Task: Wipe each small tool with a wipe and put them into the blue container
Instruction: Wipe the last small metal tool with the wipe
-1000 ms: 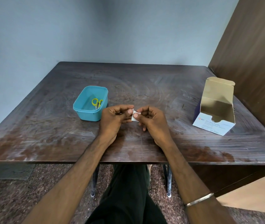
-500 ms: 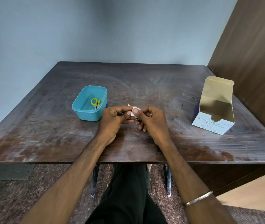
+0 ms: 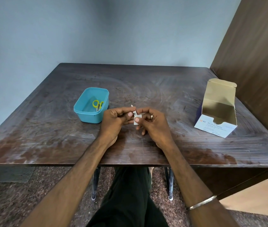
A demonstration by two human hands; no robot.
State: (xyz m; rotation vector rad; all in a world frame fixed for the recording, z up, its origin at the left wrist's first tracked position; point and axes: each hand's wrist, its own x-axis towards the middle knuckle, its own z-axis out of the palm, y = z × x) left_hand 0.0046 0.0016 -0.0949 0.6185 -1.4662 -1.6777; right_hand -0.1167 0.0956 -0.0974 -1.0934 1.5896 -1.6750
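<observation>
A small metal tool [image 3: 134,110], likely a nail clipper, is pinched in my left hand [image 3: 115,123] over the middle of the table. Its thin tip sticks up past my fingers. My right hand [image 3: 152,124] presses a small white wipe [image 3: 137,122] against the tool's lower part with thumb and fingers. Both hands meet just right of the blue container [image 3: 91,105]. Inside the container lies a pair of small scissors with yellow handles [image 3: 98,104].
An open Alcohol Swabs box [image 3: 216,110] stands on the right side of the dark wooden table [image 3: 48,128], near a brown wall panel. The table's near edge runs just below my wrists. A ring and a wrist bangle are on my right hand and arm.
The wipe has slid down from the tool's tip toward its lower part, so the metal tip now shows above my fingers. Both hands stay in place.
</observation>
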